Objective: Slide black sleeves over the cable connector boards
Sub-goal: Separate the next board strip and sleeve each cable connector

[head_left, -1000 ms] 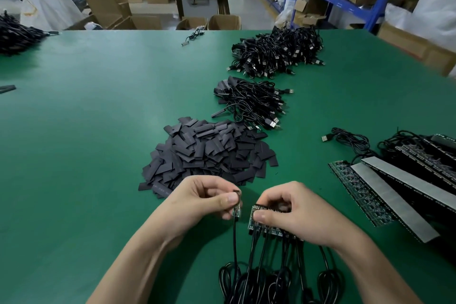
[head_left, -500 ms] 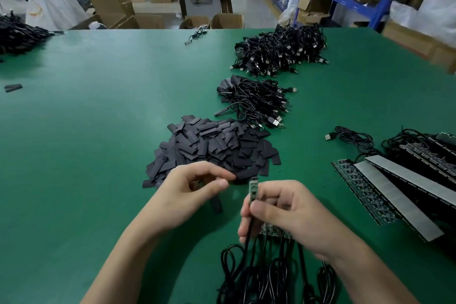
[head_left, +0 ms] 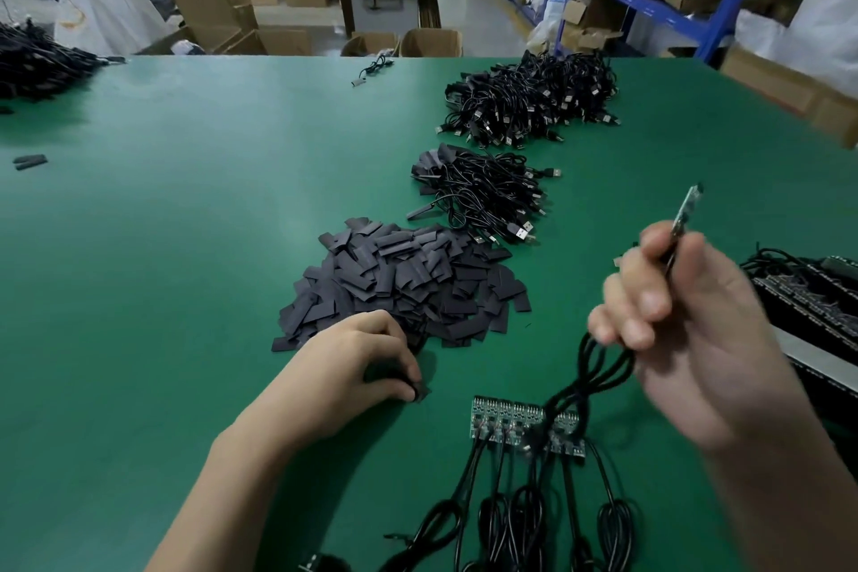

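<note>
My right hand (head_left: 687, 330) is raised above the table and grips one cable just below its small green connector board (head_left: 686, 209), which points up and away. The cable's black loop (head_left: 599, 367) hangs under the hand. My left hand (head_left: 357, 367) rests on the green table at the near edge of the pile of flat black sleeves (head_left: 404, 283), its fingertips pinching one black sleeve (head_left: 420, 391). A row of several connector boards (head_left: 524, 425) with black cables lies on the table between my hands.
Two heaps of black USB cables (head_left: 483, 195) (head_left: 534, 98) lie beyond the sleeve pile. Long LED strips with cables (head_left: 817, 307) sit at the right edge. Another cable heap (head_left: 32, 60) is far left. Cardboard boxes and blue shelving stand past the table.
My right hand has lifted one cable's board up and to the right, away from the row. My left hand dropped to the table at the sleeve pile and pinched a sleeve.
</note>
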A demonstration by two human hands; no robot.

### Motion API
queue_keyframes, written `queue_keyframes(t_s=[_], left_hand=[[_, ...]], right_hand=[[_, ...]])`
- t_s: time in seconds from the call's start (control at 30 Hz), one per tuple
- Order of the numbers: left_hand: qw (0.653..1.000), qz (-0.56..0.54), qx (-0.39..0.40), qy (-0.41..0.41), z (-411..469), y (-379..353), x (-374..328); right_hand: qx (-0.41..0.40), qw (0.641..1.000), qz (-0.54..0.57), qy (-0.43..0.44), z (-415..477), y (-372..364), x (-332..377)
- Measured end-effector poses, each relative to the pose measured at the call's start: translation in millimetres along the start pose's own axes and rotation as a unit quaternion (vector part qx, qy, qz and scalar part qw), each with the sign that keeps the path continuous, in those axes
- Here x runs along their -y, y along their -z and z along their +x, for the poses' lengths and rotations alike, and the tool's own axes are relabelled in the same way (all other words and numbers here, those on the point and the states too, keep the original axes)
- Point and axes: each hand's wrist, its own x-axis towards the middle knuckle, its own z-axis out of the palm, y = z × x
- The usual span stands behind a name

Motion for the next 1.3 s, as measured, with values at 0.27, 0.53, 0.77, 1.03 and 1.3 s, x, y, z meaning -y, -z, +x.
queue_keyframes(t_s=[0.27, 0.53, 0.77, 1.03, 1.3], left_hand=[[0.963, -0.239, -0.124, -0.023, 4.1, -14.4, -30.6], [0.909, -0.406, -0.091, 0.016, 8.3, -30.9, -42.5], [0.956, -0.24, -0.171, -0.009, 8.0, -35.6, -47.6], [0.959, -0.133, -0.244, -0.052, 7.2, -37.7, -48.8], [0.953, -0.169, -0.246, -0.058, 8.2, -38.3, -47.2]], right_hand=[[0.028, 0.847, -0.519, -0.114, 4.8, 12.0, -35.9], [0.068, 0.89, -0.425, -0.146, -6.1, 10.4, -67.2], [0.008, 0.904, -0.401, -0.146, -9.0, 13.0, -80.1], [0.011, 0.933, -0.326, -0.152, -9.9, 15.9, -81.1], [0.014, 0.954, -0.25, -0.164, -8.2, 18.9, -76.4]])
